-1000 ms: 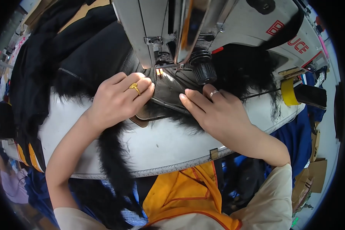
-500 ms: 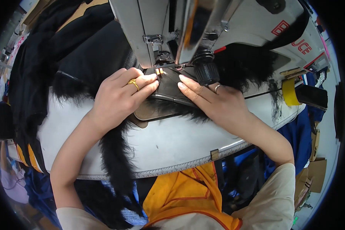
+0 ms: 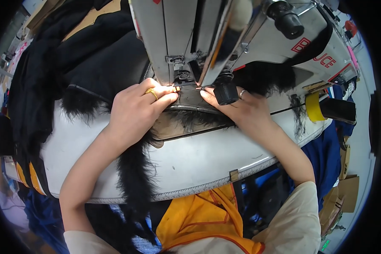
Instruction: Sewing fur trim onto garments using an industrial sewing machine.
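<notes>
Left hand (image 3: 135,111): palm down, fingers together, pressed flat on fabric (image 3: 190,103). Fingertips sit just left of the presser foot (image 3: 185,80). Gold ring (image 3: 151,92) on one finger. No pinch, a flat hold-down only.
Right hand (image 3: 241,111): palm down, fingers together, tips on the fabric just right of the foot. Ring (image 3: 242,92) on one finger. A black knob (image 3: 225,91) of the machine (image 3: 224,38) hides part of the fingers.
Fabric: dark panel w/ black fur trim (image 3: 133,178). It lies under both hands' fingertips, edge at the foot, betw. the two hands.
Fur trim: runs from under the left palm down past the wrist, over the table (image 3: 199,161) edge toward the lap.
Bulk: rest of the dark garment (image 3: 72,67) is piled beyond and left of the left hand, behind the machine.
Needle: prob. over the fabric edge, but the needle itself is too small and shaded to tell up or down.
Done (judged): piece is loaded under the foot and aligned; both hands set to guide. Trim nearest the hands looks joined to the panel.
Left (judged): the long run of trim hanging off the table near the left forearm appears not yet fed. Seam looks nearer start than end.
Other: yellow tape roll (image 3: 311,108) right of the right wrist; orange cloth (image 3: 199,220) below both forearms.
</notes>
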Available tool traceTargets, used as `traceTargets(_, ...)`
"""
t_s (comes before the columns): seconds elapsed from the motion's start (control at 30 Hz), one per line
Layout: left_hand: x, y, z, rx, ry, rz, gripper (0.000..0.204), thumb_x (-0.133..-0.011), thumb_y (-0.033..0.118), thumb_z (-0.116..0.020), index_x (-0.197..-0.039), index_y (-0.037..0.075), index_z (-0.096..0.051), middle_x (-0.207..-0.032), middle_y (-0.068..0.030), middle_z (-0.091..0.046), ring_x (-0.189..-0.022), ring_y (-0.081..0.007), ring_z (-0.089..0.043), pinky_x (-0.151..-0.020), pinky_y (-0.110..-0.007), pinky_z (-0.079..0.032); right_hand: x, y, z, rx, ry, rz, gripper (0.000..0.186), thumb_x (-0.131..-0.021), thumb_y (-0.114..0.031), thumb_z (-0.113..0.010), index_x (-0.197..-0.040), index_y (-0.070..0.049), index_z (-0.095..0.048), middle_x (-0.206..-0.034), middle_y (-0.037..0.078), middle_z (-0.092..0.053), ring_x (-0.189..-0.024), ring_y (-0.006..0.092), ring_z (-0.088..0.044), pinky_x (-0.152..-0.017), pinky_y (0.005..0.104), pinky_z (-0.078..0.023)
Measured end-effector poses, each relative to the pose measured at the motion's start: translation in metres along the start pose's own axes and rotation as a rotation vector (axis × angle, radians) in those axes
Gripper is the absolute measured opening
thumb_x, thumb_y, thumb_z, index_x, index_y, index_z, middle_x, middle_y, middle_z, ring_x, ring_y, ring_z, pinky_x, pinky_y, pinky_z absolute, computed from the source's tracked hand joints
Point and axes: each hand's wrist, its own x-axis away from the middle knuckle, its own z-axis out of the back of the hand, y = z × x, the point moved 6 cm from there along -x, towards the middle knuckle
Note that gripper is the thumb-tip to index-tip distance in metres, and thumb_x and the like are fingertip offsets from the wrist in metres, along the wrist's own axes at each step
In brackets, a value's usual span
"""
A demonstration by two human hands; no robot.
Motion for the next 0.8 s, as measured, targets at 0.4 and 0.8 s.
traceTargets(0.4, 0.001, 0.014, 0.004, -0.165, 0.064, -0.034, 0.027, -0.066, 0.008, -0.062, -0.092, 0.006, -0.068, -0.095, 0.0000, -0.067, -0.088, -0.0138, -0.058, -0.065, -0.025, -0.045, 0.000, -0.003, -0.002, 0.074, 0.045, -0.028, 0.055, -0.070, -0.010, -0.058, -0.124, -0.022, -0.061, -0.114, -0.008, -0.063, -0.083, 0.0104, -0.058, -0.062, 0.0218, -0.053)
traceTargets(0.8, 0.000, 0.013, -0.002, -0.187, 0.027, -0.059, 0.025, -0.065, 0.008, -0.063, -0.089, 0.005, -0.066, -0.083, -0.0011, -0.064, -0.081, -0.0154, -0.056, -0.064, -0.026, -0.044, 0.000, -0.006, -0.003, 0.056, 0.060, 0.011, 0.044, -0.075, -0.014, -0.058, -0.119, -0.015, -0.061, -0.120, -0.006, -0.058, -0.080, 0.0109, -0.056, -0.057, 0.0183, -0.049)
